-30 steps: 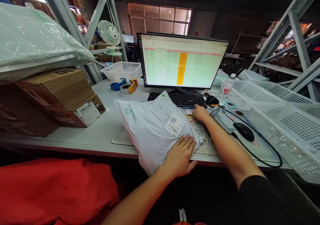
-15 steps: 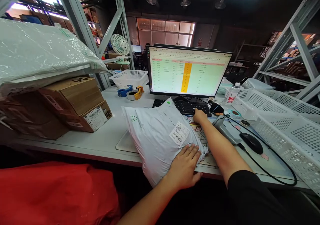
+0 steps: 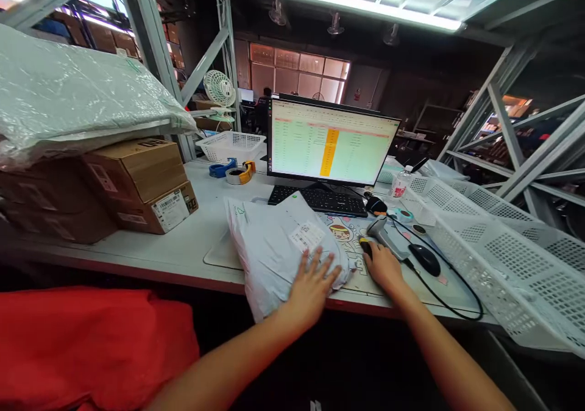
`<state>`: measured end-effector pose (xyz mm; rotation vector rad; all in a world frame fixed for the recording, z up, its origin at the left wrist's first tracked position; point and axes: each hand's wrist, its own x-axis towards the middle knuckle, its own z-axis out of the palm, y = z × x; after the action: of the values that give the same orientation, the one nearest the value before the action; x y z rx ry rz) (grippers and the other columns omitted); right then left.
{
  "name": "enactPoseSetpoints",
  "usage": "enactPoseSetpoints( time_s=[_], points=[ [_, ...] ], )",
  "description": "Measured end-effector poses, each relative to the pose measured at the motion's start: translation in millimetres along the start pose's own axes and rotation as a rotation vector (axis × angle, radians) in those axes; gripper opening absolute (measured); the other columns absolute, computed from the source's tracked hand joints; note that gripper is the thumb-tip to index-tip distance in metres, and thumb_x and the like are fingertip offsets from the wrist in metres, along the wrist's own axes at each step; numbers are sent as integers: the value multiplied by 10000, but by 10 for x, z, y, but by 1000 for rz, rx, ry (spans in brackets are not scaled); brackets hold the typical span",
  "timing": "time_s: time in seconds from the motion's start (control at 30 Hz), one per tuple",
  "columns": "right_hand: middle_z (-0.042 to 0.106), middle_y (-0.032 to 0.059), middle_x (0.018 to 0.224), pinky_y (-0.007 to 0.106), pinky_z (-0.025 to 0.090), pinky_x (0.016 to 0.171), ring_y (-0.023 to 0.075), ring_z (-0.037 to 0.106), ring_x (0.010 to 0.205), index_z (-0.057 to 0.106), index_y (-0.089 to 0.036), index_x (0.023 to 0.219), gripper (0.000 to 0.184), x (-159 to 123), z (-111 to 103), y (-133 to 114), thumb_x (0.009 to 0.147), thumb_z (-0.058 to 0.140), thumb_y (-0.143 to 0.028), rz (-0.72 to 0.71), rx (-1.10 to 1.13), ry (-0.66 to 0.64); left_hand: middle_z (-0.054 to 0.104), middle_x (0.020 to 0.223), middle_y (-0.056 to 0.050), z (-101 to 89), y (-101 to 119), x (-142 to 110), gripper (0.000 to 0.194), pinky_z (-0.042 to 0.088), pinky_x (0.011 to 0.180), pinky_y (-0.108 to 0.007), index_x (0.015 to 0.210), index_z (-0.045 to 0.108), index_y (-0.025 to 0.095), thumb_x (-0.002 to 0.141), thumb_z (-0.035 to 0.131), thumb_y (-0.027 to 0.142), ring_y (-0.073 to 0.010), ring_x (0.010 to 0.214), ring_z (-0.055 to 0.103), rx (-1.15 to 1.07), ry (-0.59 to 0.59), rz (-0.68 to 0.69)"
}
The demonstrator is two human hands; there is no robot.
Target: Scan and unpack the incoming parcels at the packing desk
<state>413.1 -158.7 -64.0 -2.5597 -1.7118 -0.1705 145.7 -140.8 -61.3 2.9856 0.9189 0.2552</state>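
Observation:
My left hand lies flat, fingers spread, on the near end of a grey poly mailer parcel. The parcel's white barcode label sits just beyond the fingertips. The parcel rests on a cartoon-printed desk mat at the table's front edge. My right hand rests on the mat to the parcel's right, close to the near side of a grey barcode scanner. Its fingers point away from me and are mostly hidden behind the back of the hand. A small dark and yellow spot shows at its fingertips.
Behind the parcel are a black keyboard and a lit monitor. A black mouse with its cable lies right of the scanner, with white mesh baskets beyond. Cardboard boxes stack at the left, with tape dispensers behind. A red cloth lies below the table.
My right hand has drawn back from the keyboard to the mat beside the scanner. My left hand has stayed on the parcel. The view has tilted up and shifted slightly.

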Motion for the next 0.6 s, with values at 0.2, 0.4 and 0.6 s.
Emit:
enactPoseSetpoints(
  time_s=[0.2, 0.4, 0.6],
  points=[
    [681, 210, 1323, 461, 528, 1055, 321, 669, 1217, 585, -97, 1445, 461, -205, -34, 233, 1065, 382, -260, -76, 312, 216, 651, 1473, -204, -752, -653, -495, 602, 565, 999, -496, 1546, 546, 157, 958, 439, 88, -381, 1247, 700, 11, 34, -445],
    [741, 89, 1209, 400, 608, 909, 211, 739, 956, 576, -252, 1465, 406, -511, -822, -600, 1095, 473, -380, -673, 909, 391, 744, 889, -90, -1564, -1077, -831, 307, 500, 777, -329, 1104, 718, 158, 947, 482, 275, -277, 846, 696, -125, 642, -591],
    [730, 80, 1325, 407, 595, 994, 230, 718, 1163, 597, -304, 1482, 404, -619, -1285, -1231, 1087, 514, -319, -995, 1009, 461, 649, 749, -19, -1701, -961, -907, 325, 475, 684, -267, 812, 667, 168, 943, 567, 448, -186, 729, 566, -538, 999, -353]
  ],
)
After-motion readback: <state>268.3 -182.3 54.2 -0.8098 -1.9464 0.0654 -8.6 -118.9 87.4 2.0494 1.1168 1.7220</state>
